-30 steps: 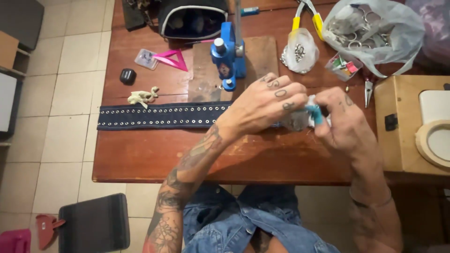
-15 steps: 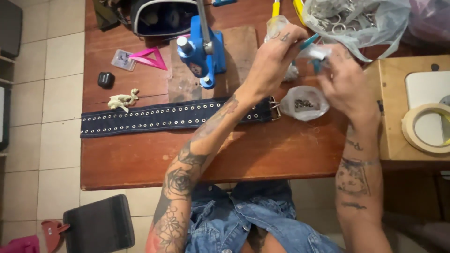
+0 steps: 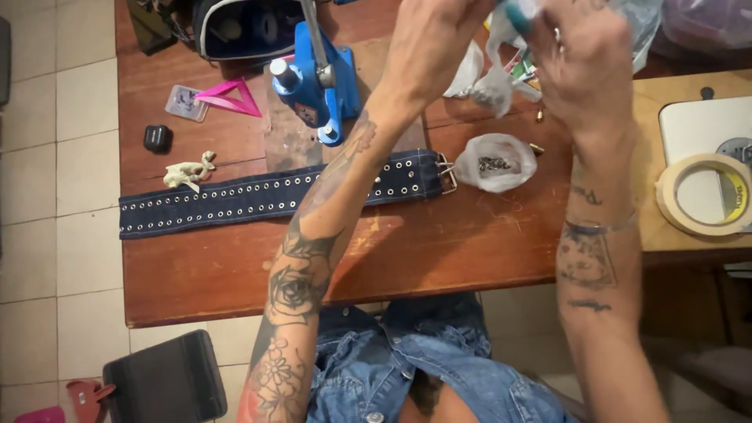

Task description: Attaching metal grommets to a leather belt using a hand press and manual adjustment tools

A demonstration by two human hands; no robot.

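Both hands are raised to the top edge of the frame, and that edge cuts off much of what they are doing. Her or his left hand shows only from the wrist to the back of the hand; the fingers run out of view, so I cannot tell whether they grip anything. Beside it, the right hand is curled around a thin clear plastic bag that sags down between the two hands, with a dark clump of small metal pieces at its bottom. A teal bit pokes out at the fingertips, too cropped to name.

Below the hands, right of centre, a second small bag of metal pieces lies open on the wooden table. Just left of it is the buckle end of a dark blue studded belt, which stretches across to the left side of the frame; the left forearm crosses over it and hides a stretch.

A blue hand press stands at upper centre, its lever cut off by the top edge. At upper left lie a pink set square, a small black object and a pale little figure that I cannot make out. A roll of tape sits at the right edge.
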